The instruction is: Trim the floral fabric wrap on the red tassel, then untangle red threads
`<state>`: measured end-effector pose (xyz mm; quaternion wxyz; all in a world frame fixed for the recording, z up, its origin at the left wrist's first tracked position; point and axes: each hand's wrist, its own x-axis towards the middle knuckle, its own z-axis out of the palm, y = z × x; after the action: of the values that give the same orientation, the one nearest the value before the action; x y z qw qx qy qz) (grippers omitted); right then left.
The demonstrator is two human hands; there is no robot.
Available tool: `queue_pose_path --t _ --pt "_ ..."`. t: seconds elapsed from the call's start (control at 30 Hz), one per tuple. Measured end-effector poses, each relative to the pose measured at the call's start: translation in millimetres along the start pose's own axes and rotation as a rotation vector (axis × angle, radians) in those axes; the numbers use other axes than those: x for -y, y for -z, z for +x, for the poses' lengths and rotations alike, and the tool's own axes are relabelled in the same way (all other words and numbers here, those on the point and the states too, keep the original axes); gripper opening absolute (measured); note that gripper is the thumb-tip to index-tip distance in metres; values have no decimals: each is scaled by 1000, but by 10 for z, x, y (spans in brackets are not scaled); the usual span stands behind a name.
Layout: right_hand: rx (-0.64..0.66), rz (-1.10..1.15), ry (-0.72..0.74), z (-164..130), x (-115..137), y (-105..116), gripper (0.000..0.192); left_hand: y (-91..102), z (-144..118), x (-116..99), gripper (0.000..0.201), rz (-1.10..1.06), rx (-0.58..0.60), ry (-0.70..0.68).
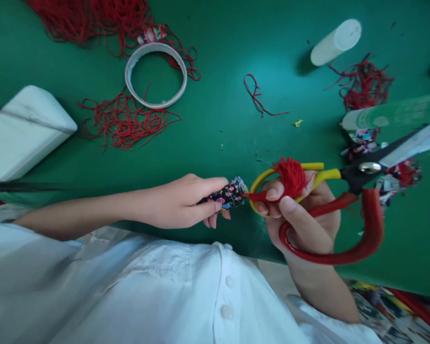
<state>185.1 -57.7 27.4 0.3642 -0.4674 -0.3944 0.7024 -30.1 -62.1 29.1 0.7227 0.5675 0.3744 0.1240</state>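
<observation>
My left hand (pixel 184 200) pinches a small roll of dark floral fabric (pixel 229 194) over the green table's near edge. My right hand (pixel 301 215) grips a red yarn tassel (pixel 291 177) between thumb and fingers, its end touching the fabric roll. The same hand is threaded through the yellow and red handles of large scissors (pixel 365 191), whose blades point right.
The green table (pixel 236 71) carries piles of red yarn (pixel 122 122), a white ring (pixel 155 75), a loose red strand (pixel 258 98), a white cylinder (pixel 336 42), a white box (pixel 25 129) at left and floral fabric scraps (pixel 365 141) at right.
</observation>
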Motion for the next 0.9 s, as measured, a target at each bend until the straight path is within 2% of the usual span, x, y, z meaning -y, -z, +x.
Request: queue_pose_path --t 0.07,0.13,0.23,0.3,0.4,0.5,0.67,0.83,0.9 --pt "56 3 19 -52 42 -31 29 -16 11 30 10 71 -89 -41" --pt "186 51 18 -107 64 -64 25 -35 21 67 10 151 -206 -103" --pt "405 146 -89 -170 60 -97 18 -55 19 106 13 259 -365 -231" --pt "504 166 -172 -191 39 -101 15 -59 0 109 14 274 -423 -278" --pt "620 169 -242 -196 -3 -87 14 -57 -44 99 20 169 -460 -272" --pt "695 182 -231 -192 -40 -73 13 -53 -86 113 33 -8 -477 -309" --pt "676 184 -233 -184 -60 -78 11 -69 -108 155 42 -179 -458 -308" --pt "484 57 -171 -142 -62 -9 14 -70 -63 97 33 -280 -539 -231" --pt "388 -42 -137 -122 -60 42 23 -51 -47 66 31 -343 -563 -219"
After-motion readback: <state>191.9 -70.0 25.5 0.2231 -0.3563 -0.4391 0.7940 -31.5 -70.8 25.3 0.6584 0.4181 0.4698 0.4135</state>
